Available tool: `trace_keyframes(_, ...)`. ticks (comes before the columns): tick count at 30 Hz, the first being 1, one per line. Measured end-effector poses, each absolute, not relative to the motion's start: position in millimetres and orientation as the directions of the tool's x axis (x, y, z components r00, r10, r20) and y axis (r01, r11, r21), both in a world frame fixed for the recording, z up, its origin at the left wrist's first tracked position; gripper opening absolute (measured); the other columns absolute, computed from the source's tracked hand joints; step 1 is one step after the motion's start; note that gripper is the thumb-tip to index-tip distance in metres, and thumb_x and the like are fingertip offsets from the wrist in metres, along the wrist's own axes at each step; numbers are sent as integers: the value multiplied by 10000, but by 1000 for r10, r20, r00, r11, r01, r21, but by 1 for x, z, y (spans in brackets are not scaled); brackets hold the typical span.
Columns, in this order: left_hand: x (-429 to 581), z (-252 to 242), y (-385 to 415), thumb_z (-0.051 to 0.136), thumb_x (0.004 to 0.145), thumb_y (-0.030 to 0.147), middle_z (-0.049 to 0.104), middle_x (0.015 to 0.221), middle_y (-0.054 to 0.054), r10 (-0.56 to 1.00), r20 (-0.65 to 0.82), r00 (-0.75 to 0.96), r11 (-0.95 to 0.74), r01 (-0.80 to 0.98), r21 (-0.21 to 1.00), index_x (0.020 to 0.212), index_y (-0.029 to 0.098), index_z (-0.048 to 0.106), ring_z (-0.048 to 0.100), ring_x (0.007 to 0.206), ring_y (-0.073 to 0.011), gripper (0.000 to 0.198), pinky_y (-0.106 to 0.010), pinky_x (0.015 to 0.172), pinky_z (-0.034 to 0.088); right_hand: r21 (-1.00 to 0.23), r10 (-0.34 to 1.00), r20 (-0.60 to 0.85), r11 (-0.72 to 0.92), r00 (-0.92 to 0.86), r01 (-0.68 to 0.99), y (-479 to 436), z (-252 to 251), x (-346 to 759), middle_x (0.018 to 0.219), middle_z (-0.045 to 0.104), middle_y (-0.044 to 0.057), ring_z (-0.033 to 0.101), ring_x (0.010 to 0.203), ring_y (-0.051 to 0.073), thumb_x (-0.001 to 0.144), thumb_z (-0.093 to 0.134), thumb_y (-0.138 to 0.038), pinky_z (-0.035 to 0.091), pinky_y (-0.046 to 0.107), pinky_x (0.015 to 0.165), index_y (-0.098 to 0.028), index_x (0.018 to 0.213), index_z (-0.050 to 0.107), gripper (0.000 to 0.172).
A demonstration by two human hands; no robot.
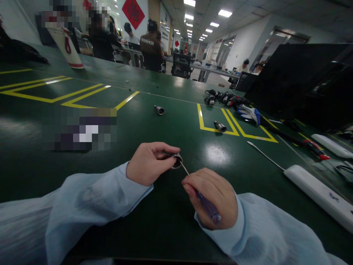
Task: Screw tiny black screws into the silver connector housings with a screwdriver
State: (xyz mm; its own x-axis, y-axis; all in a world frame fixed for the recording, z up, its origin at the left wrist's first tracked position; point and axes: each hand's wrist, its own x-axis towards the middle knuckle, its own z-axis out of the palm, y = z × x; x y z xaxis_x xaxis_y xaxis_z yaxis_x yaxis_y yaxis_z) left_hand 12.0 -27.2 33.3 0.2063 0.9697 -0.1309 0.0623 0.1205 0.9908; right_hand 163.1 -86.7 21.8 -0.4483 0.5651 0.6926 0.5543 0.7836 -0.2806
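Observation:
My left hand (pixel 151 162) pinches a small round metal connector (pixel 177 161) between thumb and fingers, its open end turned toward my right hand. Closed around a screwdriver (pixel 208 208) with a clear purplish handle is my right hand (pixel 213 197). The thin shaft reaches up-left to the connector's open end; whether the tip touches a screw inside cannot be seen. A similar metal connector (pixel 160 110) lies on the green table farther out, and another connector (pixel 220 127) rests to the right by the yellow tape.
Yellow tape (pixel 202 125) marks boxes on the green tabletop (pixel 124 130). At right are a white power bank-like block (pixel 317 193) with a cable, a blue-white glove (pixel 248 114) and a black monitor-like panel (pixel 292 81). A paper cup (pixel 66 46) stands far left. People sit beyond.

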Motion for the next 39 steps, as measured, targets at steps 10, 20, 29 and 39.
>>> trace_keyframes(10, 11, 29, -27, 647, 563, 113, 705, 703, -41, 977, -89, 196, 75, 76, 994, 797, 94, 663, 662, 653, -164, 235, -232, 600, 538, -297, 570, 692, 784, -442, 546, -90, 24, 163, 609, 632, 109, 580, 564, 161, 786, 456, -82, 487, 288, 522, -65, 722, 590, 150)
trace_keyframes(20, 10, 33, -24, 640, 565, 61, 706, 770, -37, 943, -131, 307, 124, 42, 991, 840, 104, 656, 658, 690, -146, 278, -237, 660, 535, -634, 772, 620, 596, -135, 494, -87, 19, 171, 606, 630, -3, 561, 537, 98, 793, 469, -157, 455, 230, 538, -177, 711, 591, 148)
trace_keyframes(29, 10, 30, -26, 655, 551, 57, 704, 844, -55, 933, -138, 331, 141, 15, 990, 873, 110, 655, 657, 770, -173, 326, -293, 762, 525, -747, 832, 554, 511, -27, 425, -85, 15, 168, 584, 629, -9, 563, 521, 90, 788, 490, -189, 457, 229, 548, -174, 687, 611, 158)
trace_keyframes(39, 9, 27, -27, 657, 575, 76, 698, 892, -79, 942, -107, 317, 93, 60, 994, 931, 95, 639, 650, 839, -194, 357, -311, 813, 516, -958, 957, 288, 287, 48, 28, -72, 11, 168, 575, 649, 10, 554, 441, 85, 798, 520, -286, 461, 213, 437, -153, 705, 575, 171)
